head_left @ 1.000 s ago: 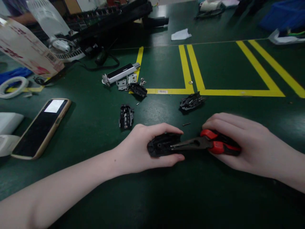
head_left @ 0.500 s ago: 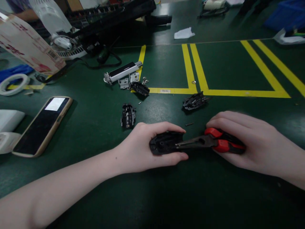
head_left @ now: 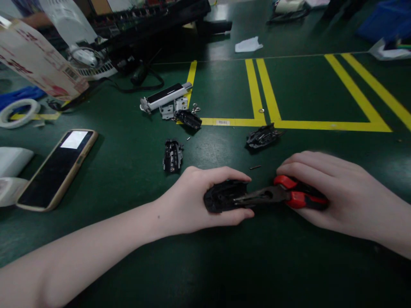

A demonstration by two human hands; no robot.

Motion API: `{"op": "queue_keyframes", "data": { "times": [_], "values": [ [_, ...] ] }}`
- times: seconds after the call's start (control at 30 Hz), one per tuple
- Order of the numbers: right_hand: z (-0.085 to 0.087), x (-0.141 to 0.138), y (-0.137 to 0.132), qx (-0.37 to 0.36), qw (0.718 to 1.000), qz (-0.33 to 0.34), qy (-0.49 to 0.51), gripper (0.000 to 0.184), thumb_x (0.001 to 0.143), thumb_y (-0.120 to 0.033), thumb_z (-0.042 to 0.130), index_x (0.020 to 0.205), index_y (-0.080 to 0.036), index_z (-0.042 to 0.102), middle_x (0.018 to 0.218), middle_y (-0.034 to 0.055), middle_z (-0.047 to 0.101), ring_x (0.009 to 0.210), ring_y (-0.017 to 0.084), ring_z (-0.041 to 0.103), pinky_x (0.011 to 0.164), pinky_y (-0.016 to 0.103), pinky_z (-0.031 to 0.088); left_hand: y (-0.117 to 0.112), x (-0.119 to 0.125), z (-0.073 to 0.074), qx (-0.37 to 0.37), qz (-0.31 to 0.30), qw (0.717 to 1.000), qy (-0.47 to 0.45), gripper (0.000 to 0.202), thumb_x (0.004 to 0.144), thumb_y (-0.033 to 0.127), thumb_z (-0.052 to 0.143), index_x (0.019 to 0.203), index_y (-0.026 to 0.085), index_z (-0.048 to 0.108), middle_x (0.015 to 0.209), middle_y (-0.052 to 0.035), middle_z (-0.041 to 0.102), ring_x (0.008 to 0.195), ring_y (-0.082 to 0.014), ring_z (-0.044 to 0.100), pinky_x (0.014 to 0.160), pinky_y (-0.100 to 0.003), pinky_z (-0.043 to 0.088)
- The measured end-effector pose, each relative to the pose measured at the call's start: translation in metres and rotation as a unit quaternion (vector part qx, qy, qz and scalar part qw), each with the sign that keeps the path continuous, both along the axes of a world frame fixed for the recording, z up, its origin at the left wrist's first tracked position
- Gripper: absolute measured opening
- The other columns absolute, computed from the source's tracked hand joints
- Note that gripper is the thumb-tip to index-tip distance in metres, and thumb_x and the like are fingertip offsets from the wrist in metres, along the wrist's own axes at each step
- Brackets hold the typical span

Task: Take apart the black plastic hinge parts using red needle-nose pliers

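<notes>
My left hand [head_left: 195, 199] grips a black plastic housing part [head_left: 221, 196] between thumb and fingers, its hollow side facing up. My right hand [head_left: 337, 192] is wrapped round the red-and-black handles of needle-nose pliers [head_left: 269, 194]. The pliers' jaws reach into the housing part; whether they pinch something there I cannot tell. Beyond my hands lie a thin metal pin [head_left: 255, 167], a black part with metal pieces inside [head_left: 172, 156], another dark part [head_left: 263, 136] and a further black part [head_left: 189, 119].
A phone [head_left: 58, 169] lies at the left, near a tape roll [head_left: 19, 113] and a carton [head_left: 41, 60]. Behind the parts are a white-and-black bar [head_left: 165, 97], metal brackets [head_left: 167, 112] and several small rings [head_left: 195, 108]. Yellow tape lines [head_left: 334, 125] mark the green table.
The pliers and my right hand have shifted slightly left and down. The housing part in my left hand has tilted and sunk a little. The loose parts stay put.
</notes>
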State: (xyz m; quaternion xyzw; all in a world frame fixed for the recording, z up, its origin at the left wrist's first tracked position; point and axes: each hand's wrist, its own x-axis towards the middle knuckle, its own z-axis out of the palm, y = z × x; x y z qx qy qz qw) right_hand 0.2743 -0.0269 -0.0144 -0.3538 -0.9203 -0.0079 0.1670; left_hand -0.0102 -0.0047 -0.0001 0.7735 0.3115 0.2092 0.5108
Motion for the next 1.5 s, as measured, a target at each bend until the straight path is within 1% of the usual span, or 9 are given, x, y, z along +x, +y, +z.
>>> {"op": "queue_keyframes", "data": {
  "times": [0.3,0.53,0.63,0.83,0.93,1.17,1.33,1.5],
  "values": [
    [0.0027,-0.0011,0.0034,0.024,1.000,0.008,-0.004,0.022,0.088,-0.030,0.050,0.108,-0.023,0.053,0.091,0.0091,0.068,0.080,0.025,0.070,0.061,0.038,0.061,-0.0003,0.0013,0.0006,-0.006,0.000,1.000,-0.004,0.047,0.083,0.031,0.082,0.123,0.010,0.070,0.103,-0.0078,0.079,0.083,-0.0163,0.074,0.070,-0.022,0.058],
    [0.0013,0.0015,0.0029,0.016,1.000,0.006,0.004,0.024,0.088,-0.032,0.053,0.109,-0.022,0.055,0.093,0.0104,0.069,0.082,0.026,0.070,0.061,0.039,0.061,0.0009,0.0014,0.0001,-0.019,-0.006,1.000,-0.015,0.047,0.083,0.031,0.082,0.123,0.009,0.070,0.102,-0.0077,0.079,0.081,-0.0158,0.074,0.070,-0.022,0.059],
    [-0.0001,0.0035,0.0034,0.016,1.000,0.006,0.007,0.025,0.088,-0.032,0.053,0.111,-0.022,0.055,0.094,0.0106,0.069,0.084,0.027,0.070,0.061,0.040,0.061,0.0005,0.0009,0.0003,-0.019,-0.007,1.000,-0.014,0.047,0.083,0.031,0.082,0.123,0.010,0.070,0.104,-0.0079,0.079,0.083,-0.0161,0.074,0.071,-0.022,0.059],
    [-0.0027,0.0041,0.0037,0.008,1.000,0.000,0.025,0.026,0.087,-0.033,0.056,0.111,-0.023,0.056,0.095,0.0096,0.069,0.087,0.027,0.071,0.064,0.041,0.060,-0.0001,0.0004,0.0001,-0.017,-0.011,1.000,-0.021,0.047,0.084,0.031,0.082,0.123,0.010,0.069,0.105,-0.0073,0.078,0.082,-0.0150,0.074,0.072,-0.022,0.059],
    [-0.0028,0.0029,0.0038,0.008,1.000,-0.004,0.029,0.026,0.087,-0.033,0.056,0.111,-0.025,0.056,0.095,0.0090,0.070,0.087,0.027,0.071,0.064,0.041,0.060,-0.0003,0.0004,0.0002,-0.024,-0.007,0.999,-0.027,0.046,0.083,0.031,0.082,0.122,0.010,0.069,0.107,-0.0079,0.078,0.085,-0.0159,0.074,0.074,-0.022,0.059],
    [-0.0028,0.0051,0.0055,0.018,1.000,0.001,0.020,0.025,0.089,-0.034,0.054,0.111,-0.024,0.055,0.095,0.0092,0.070,0.086,0.026,0.071,0.063,0.040,0.061,-0.0015,-0.0005,0.0009,-0.024,-0.011,0.999,-0.031,0.046,0.083,0.032,0.082,0.121,0.010,0.068,0.105,-0.0069,0.077,0.082,-0.0146,0.073,0.072,-0.022,0.059],
    [-0.0021,0.0053,0.0046,0.013,1.000,-0.001,0.016,0.024,0.088,-0.032,0.054,0.111,-0.026,0.055,0.095,0.0077,0.071,0.084,0.026,0.072,0.063,0.040,0.061,-0.0014,-0.0012,0.0001,-0.023,-0.007,0.999,-0.033,0.046,0.084,0.033,0.082,0.122,0.011,0.068,0.107,-0.0063,0.077,0.086,-0.0149,0.073,0.073,-0.022,0.059],
    [-0.0017,0.0035,0.0031,0.006,1.000,0.001,0.024,0.025,0.087,-0.033,0.055,0.112,-0.028,0.057,0.095,0.0060,0.072,0.085,0.026,0.073,0.063,0.039,0.061,0.0004,-0.0017,0.0003,-0.019,-0.014,0.999,-0.028,0.046,0.084,0.031,0.082,0.123,0.012,0.068,0.105,-0.0051,0.077,0.084,-0.0135,0.072,0.073,-0.021,0.059]
  ]
}}
